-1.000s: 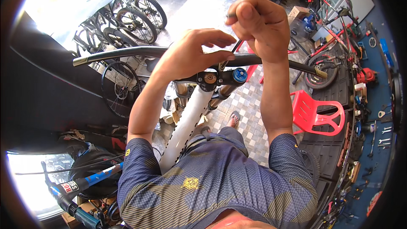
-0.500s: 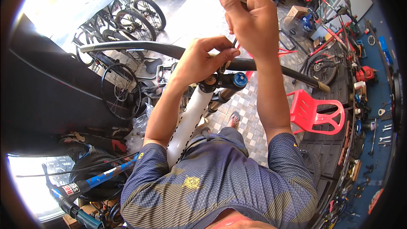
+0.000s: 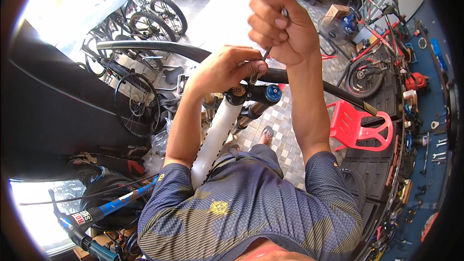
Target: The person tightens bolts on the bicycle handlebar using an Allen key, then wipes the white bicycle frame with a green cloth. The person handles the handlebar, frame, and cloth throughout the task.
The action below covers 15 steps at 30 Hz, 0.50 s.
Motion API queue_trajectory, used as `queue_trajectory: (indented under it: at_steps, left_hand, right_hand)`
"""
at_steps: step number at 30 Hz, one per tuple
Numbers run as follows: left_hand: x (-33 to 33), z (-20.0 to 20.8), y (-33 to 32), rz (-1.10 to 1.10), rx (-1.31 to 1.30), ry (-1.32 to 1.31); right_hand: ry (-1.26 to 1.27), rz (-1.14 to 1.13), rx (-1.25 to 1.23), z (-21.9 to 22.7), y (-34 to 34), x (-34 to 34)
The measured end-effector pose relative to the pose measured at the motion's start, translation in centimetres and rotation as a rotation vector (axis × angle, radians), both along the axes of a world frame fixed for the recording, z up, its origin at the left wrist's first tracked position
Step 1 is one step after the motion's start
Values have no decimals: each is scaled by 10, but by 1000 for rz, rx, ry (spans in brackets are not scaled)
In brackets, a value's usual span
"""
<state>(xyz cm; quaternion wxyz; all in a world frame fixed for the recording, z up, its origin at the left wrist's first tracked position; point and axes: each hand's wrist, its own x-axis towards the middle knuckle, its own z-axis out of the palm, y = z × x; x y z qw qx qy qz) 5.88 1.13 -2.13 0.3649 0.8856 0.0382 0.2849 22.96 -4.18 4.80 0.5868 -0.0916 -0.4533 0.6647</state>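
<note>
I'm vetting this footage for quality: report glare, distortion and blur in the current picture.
Head view, upper left: strong white glare around the parked black-tyred bicycles; head view, right rim: fisheye bowing curves the dark-blue tool wall; head view, corners: black vignetting; head view, upper centre: the bare right hand and bare left hand look fairly sharp.

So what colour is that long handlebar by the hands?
The handlebar is mostly black; the head view shows it best.
</note>
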Motion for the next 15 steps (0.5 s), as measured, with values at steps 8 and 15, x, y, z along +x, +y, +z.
queue_trajectory:
  at_steps: [8, 15]
  left_hand:
    - [0, 0, -1, 27, -52, 12]
    - [4, 2, -5, 66, -295, 73]
  right_hand:
    - [303, -88, 202, -36, 6, 0]
    - [-910, -1417, 1014, -18, 6, 0]
